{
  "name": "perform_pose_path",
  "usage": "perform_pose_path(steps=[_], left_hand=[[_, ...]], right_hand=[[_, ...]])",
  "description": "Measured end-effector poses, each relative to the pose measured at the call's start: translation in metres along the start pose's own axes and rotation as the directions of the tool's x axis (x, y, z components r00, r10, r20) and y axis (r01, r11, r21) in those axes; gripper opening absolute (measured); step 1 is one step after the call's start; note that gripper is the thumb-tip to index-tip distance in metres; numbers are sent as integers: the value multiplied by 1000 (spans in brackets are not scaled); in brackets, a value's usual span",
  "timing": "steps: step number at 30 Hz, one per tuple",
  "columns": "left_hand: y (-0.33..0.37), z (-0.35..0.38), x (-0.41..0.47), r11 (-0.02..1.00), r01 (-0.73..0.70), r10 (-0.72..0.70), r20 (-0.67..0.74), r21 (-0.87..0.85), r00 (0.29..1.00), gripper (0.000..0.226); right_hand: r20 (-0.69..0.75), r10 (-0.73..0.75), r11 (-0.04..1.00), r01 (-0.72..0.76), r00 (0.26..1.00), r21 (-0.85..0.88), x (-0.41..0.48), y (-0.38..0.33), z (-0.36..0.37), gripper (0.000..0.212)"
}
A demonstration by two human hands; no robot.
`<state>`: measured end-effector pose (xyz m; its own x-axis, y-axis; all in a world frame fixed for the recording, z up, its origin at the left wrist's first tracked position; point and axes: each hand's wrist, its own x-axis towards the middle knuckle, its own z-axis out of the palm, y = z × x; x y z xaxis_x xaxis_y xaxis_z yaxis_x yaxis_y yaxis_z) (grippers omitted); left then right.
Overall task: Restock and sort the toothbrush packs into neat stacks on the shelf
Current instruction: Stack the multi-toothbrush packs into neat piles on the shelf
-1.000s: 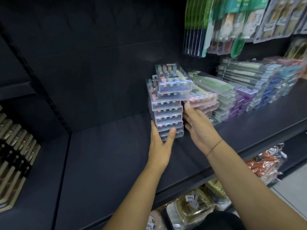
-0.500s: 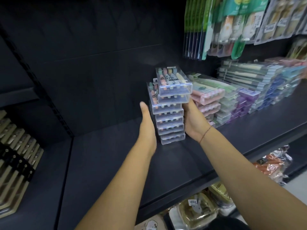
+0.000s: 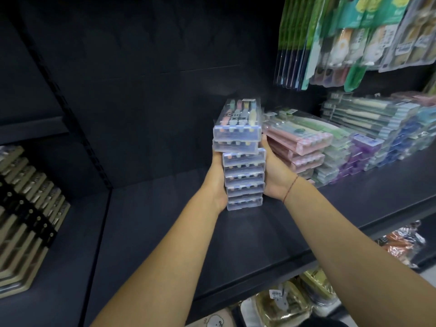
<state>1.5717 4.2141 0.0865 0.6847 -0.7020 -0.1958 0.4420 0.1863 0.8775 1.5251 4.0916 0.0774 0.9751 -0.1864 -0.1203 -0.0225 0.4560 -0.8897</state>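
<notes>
1. on the dark matte shelf point(image 3: 165, 220), a tall stack of clear plastic toothbrush packs point(image 3: 244, 175) stands with its short ends facing the person and its long axes running back toward the rear wall.
2. left of the stack, the left hand point(image 3: 218, 185) lies flat against its side, fingers straight and pressing, curled round nothing. right of the stack, the right hand point(image 3: 274, 175) does the same, palm on the lower packs and fingertips up by the top one.
3. the top two packs point(image 3: 237, 135) jut out to the stack's left, above the left hand, so the column is not square.
4. i'd judge the next move falls to the left hand, which is nearer the overhang: push those two rightward, with the right hand as the stop.
5. just right of the stack lie flat pink toothbrush packs point(image 3: 304, 142), close enough to get bumped.
</notes>
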Motion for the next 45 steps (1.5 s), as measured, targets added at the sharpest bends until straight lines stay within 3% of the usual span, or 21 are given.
perform_pose_path(steps=[3, 8, 13, 20, 29, 37, 41, 45], left_hand=[[1, -15, -8, 1000, -9, 9, 5, 7, 1000, 64], [26, -42, -21, 993, 27, -28, -10, -114, 1000, 83], [41, -56, -43, 998, 52, -54, -41, -40, 998, 86], [51, -110, -112, 997, -81, 80, -81, -9, 993, 70], [76, -183, -197, 985, -167, 173, -221, 48, 960, 61], [69, -205, -238, 955, -290, 292, -335, 56, 896, 69], [46, -203, -257, 919, -300, 390, -476, 256, 788, 66], [20, -194, -260, 731, -182, 595, -483, 658, 642, 69]], right_hand=[[43, 45, 998, -46, 998, 41, -3, 3, 9, 85], [-6, 222, 974, -221, 975, 38, 4, -4, 25, 108], [100, 210, 973, -218, 973, 74, 1, 4, 63, 91], [259, 251, 958, -278, 933, 73, -6, 38, 131, 77], [396, 295, 932, -353, 870, 80, -1, 94, 230, 77], [412, 362, 912, -408, 836, 26, 10, 113, 271, 76], [303, 457, 887, -453, 836, -87, 30, 125, 273, 98], [281, 461, 887, -441, 842, -136, 47, 131, 273, 103]])
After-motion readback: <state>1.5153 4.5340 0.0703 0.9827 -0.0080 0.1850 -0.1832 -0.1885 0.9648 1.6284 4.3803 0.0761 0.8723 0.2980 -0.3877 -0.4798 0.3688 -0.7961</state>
